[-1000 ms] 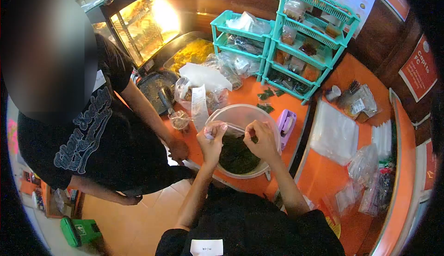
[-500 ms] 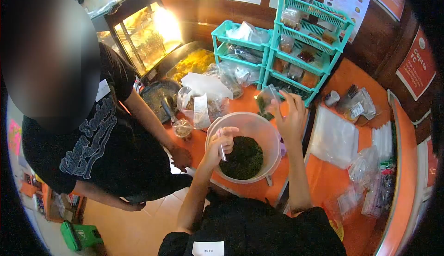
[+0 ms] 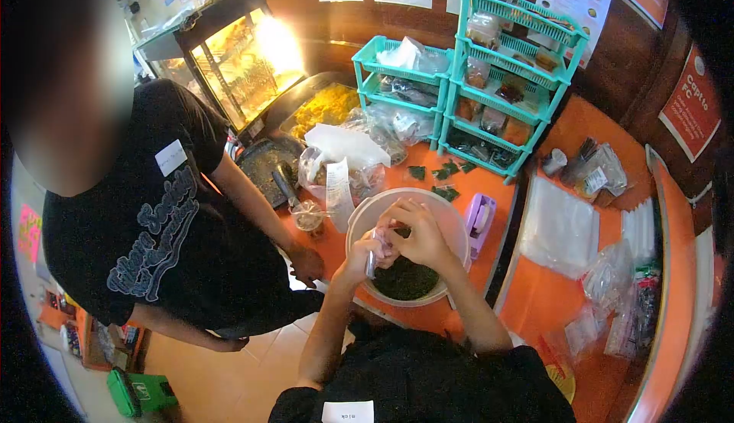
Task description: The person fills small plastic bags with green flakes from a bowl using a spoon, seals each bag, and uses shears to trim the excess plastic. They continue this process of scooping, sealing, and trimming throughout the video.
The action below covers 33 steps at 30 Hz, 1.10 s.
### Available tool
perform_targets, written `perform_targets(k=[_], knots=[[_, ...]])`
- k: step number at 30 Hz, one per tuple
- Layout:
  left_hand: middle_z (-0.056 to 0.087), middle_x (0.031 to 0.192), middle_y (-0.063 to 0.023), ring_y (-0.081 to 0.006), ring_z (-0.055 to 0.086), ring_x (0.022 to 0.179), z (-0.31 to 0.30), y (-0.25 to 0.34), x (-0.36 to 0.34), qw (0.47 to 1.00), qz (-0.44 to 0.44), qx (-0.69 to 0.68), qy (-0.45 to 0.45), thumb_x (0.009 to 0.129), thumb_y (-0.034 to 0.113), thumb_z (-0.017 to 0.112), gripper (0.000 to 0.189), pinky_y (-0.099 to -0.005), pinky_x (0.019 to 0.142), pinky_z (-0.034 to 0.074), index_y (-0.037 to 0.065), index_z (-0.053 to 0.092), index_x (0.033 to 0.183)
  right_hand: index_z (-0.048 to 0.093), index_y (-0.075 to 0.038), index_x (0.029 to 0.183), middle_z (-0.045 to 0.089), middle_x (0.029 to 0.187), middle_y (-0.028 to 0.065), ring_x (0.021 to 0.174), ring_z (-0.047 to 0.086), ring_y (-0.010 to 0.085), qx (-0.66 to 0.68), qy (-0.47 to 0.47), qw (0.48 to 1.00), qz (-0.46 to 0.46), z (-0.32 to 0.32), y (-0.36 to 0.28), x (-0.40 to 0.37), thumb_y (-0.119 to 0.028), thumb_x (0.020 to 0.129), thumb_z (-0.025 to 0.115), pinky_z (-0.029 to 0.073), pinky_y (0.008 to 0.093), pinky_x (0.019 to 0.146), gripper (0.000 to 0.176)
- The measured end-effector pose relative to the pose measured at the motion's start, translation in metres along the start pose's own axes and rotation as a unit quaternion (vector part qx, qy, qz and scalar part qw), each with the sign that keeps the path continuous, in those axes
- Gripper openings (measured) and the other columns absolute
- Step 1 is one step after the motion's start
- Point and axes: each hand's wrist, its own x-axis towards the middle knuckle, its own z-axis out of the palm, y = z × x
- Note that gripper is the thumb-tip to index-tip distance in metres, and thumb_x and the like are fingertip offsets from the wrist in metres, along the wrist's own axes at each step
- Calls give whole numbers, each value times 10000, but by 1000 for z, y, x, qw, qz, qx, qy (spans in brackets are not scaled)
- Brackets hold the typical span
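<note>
Both hands meet over a translucent plastic bowl [image 3: 457, 224] that sits on the orange counter [image 3: 550, 300], close to its near edge. The left hand [image 3: 369, 248] is closed around a thin silvery utensil [image 3: 370, 265] whose lower end points down toward the dark green flakes [image 3: 407, 281] heaped in the bottom of the bowl. The right hand [image 3: 419, 233] has its fingers curled down against the left; whether they pinch anything between them I cannot tell, as the fingertips hide it. Just right of the bowl lies a purple tape dispenser [image 3: 480, 220], beyond it a few small filled packets [image 3: 417, 172], and farther right a stack of clear bags [image 3: 560, 228]. A co-worker's hand [image 3: 307, 262] rests on the counter edge to the left, near the bowl. The likely risk is spillage: the flakes look light and loose, so a tilted utensil could scatter them. With the bowl so near the edge, a push from either person's arm could tip it.
</note>
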Motion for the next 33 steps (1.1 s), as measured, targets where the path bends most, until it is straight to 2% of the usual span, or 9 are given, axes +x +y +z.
perform_targets(k=[4,10,12,15,17,21,22,25,33], knots=[[471,734,-30,-73,353,509,0,1,6,997,-1,-14,-77,696,62,566,340,-214,440,243,75,529,1034,706,-70,926,661,901,67,842,642,254,24,58,998,13,-1,9,-6,-30,784,709,468,357,761,148],[540,768,-41,-63,414,521,-4,-8,10,978,65,136,142,857,106,607,254,-198,455,318,29,625,1098,648,-27,923,639,823,162,779,645,327,15,222,974,43,-31,19,-4,-7,819,673,513,394,741,109],[561,771,-20,-69,479,568,-9,-12,26,839,319,386,214,888,115,635,261,-206,497,371,26,652,1132,645,-24,928,641,819,169,781,653,342,-71,181,978,79,-45,29,-10,-39,817,682,510,411,724,119],[621,888,-16,-100,581,767,6,-17,26,800,348,449,190,923,162,718,298,-260,683,464,24,672,1183,650,-21,915,652,821,169,781,662,346,-111,77,985,105,-46,30,-23,-94,810,702,505,430,697,138],[699,1134,-76,-148,655,980,15,-20,18,861,225,434,140,929,142,724,309,-317,887,525,-5,664,1195,661,-20,901,658,819,166,773,665,341,-86,21,990,112,-38,25,-29,-128,803,715,503,434,682,156],[740,1006,-72,-138,654,869,16,-14,14,808,143,557,129,930,164,741,229,-311,811,526,-6,709,1079,688,-13,883,658,793,152,714,657,303,-1,8,992,127,-24,20,-26,-116,815,724,505,409,665,129],[624,745,1,-74,513,646,6,-18,18,786,235,561,114,941,202,742,191,-276,582,430,16,731,988,686,-11,893,661,793,145,706,658,283,11,18,991,132,-24,23,-26,-104,825,722,507,395,662,121],[669,817,-7,-83,563,717,7,-17,14,873,203,437,74,964,141,703,143,-274,666,474,-1,717,976,682,-16,921,674,811,114,709,657,209,60,21,983,174,-28,21,-26,-75,856,718,512,350,669,95],[655,866,-6,-83,578,805,10,-12,6,870,199,423,159,981,117,675,113,-259,734,472,5,692,974,690,-16,970,682,869,16,803,631,89,235,-13,948,214,-10,38,-49,-52,909,718,513,280,730,76]])
